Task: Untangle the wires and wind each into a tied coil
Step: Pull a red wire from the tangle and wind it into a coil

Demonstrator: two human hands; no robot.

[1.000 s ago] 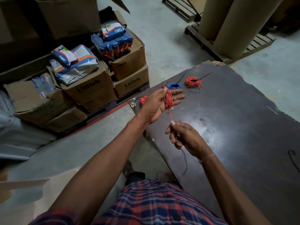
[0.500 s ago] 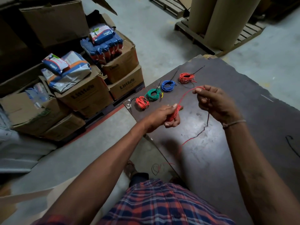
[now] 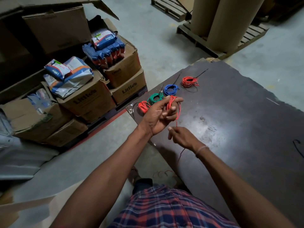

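Your left hand (image 3: 162, 115) holds the red wire (image 3: 171, 102) looped round its raised fingers, above the near edge of the desk (image 3: 238, 129). Your right hand (image 3: 182, 137) pinches the loose strand just below. Feed it with light, even tension, lay each turn beside the last, and let the tail hanging off the desk run free, well apart from the finished coils (image 3: 171, 89).

Single head view — forward and down, close above hands (image 3: 160, 116).

Grey concrete floor (image 3: 156, 38). Stacked cardboard boxes (image 3: 85, 99) left. Wooden pallet (image 3: 253, 31) bearing brown rolls (image 3: 230, 22) far right. Dark worktop (image 3: 246, 112) shows glare.
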